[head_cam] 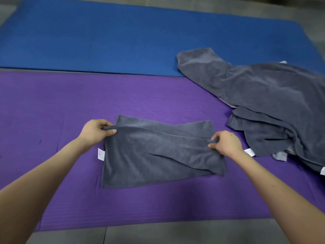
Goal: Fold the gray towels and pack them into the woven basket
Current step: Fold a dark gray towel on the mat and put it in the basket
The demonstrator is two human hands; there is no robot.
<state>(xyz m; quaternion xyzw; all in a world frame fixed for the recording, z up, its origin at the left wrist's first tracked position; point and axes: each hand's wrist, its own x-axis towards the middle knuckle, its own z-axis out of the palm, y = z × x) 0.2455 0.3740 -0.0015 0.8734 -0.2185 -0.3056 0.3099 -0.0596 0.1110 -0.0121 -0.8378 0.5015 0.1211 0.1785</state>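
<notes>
Two grips pinch the gray towel [154, 155] by its raised fold: left hand [95, 132] one end, right hand [226, 144] the other

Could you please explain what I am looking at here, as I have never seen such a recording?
There is no machine: a person wears a camera on the head, looking forward and down at their own bare arms. The left hand and the right hand each pinch one end of a raised fold in a gray towel lying on a purple mat. To the right sits a loose pile of gray towels, partly on a blue mat. No basket is in view.
</notes>
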